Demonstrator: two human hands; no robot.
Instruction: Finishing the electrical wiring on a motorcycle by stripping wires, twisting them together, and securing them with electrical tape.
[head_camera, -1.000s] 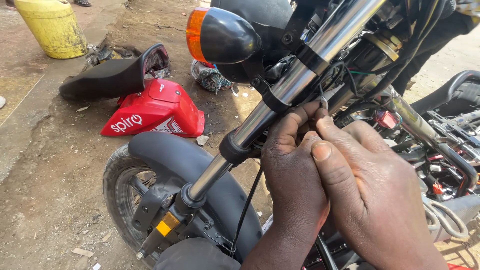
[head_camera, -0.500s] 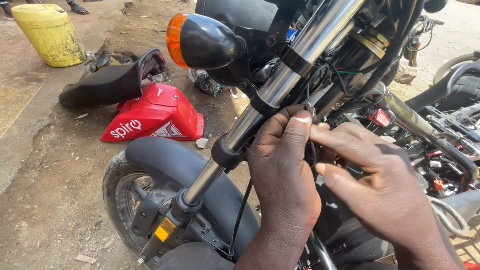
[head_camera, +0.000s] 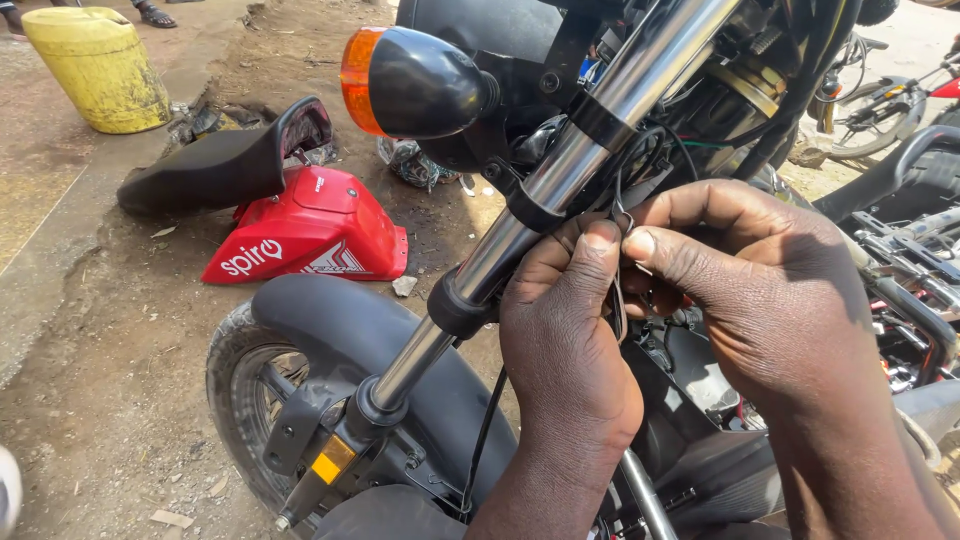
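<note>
Wire (head_camera: 618, 215), thin and dark, sits just behind the fork tube (head_camera: 590, 135), pinched between left hand (head_camera: 570, 350) and right hand (head_camera: 770, 290) fingertips. It looks light, springy and slippery; best pinched near its bent end.

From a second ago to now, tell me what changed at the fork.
Both hands slid down the fork tube; the left hand and right hand now pinch a thin wire between fingertips instead of being clasped together. The turn signal, front wheel and red panel stayed put.
</note>
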